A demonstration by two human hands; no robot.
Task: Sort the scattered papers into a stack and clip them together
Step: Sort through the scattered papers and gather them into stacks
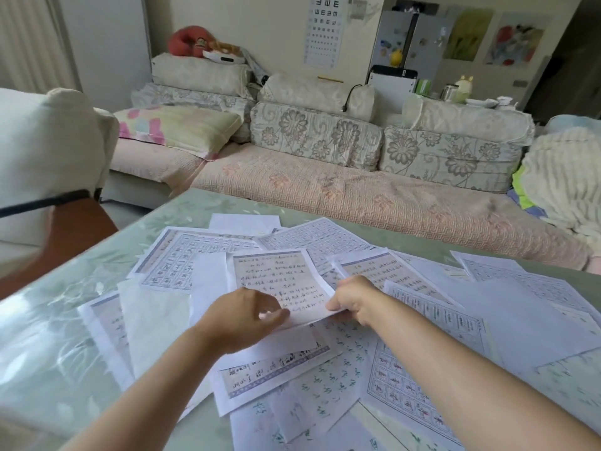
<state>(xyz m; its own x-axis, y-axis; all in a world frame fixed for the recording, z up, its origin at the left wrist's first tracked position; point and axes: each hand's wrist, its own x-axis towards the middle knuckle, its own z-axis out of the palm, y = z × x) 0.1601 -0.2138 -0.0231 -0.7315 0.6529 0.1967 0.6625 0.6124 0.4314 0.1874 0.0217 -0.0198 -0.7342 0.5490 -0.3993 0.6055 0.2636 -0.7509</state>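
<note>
Several sheets of handwriting-practice paper (182, 258) lie scattered and overlapping across the green table (48, 320). One handwritten sheet (279, 281) is lifted slightly above the pile at the centre. My left hand (244, 315) pinches its near left edge between thumb and fingers. My right hand (353, 299) grips its near right corner. More sheets lie under my forearms, some gridded (409, 392), some with green characters (328, 382). No clip is visible.
A sofa (357, 193) with floral cushions runs along the table's far edge. A chair with a white cover (45, 157) stands at the left. A glossy plastic cover reflects light on the table's left part.
</note>
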